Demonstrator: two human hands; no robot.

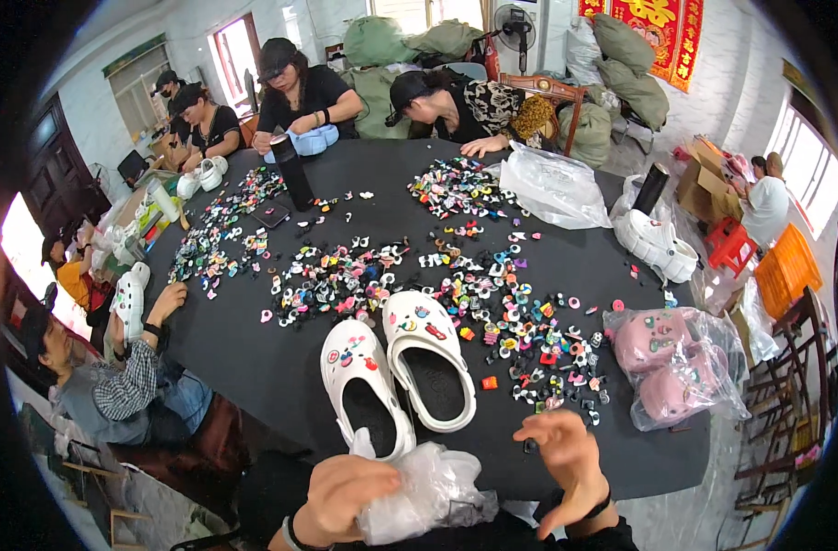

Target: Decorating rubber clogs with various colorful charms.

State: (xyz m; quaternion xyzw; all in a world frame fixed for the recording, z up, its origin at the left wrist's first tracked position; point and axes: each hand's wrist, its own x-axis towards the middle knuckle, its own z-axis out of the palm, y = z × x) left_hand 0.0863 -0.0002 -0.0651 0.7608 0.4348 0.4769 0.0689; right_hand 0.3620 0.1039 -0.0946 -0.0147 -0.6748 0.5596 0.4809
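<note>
At the table's near edge my left hand point(346, 496) is closed on a crumpled clear plastic bag point(433, 500). My right hand point(566, 455) is held off to the right of the bag, fingers apart and with nothing in it. Just beyond my left hand stand two white clogs, the left clog point(353, 354) and the right clog point(414, 321), side by side with toes pointing away. Small colourful charms sit on both toes. The bag and my left hand lie close to the left clog's heel; whether they touch it, I cannot tell.
Piles of loose shoe charms point(336, 280) spread over the black table point(235, 340). To the right lie bagged pink clogs point(662, 358) and a white clog point(656, 243). A dark bottle point(292, 173) stands far left. Several people sit around the table; one at left holds a white clog point(128, 298).
</note>
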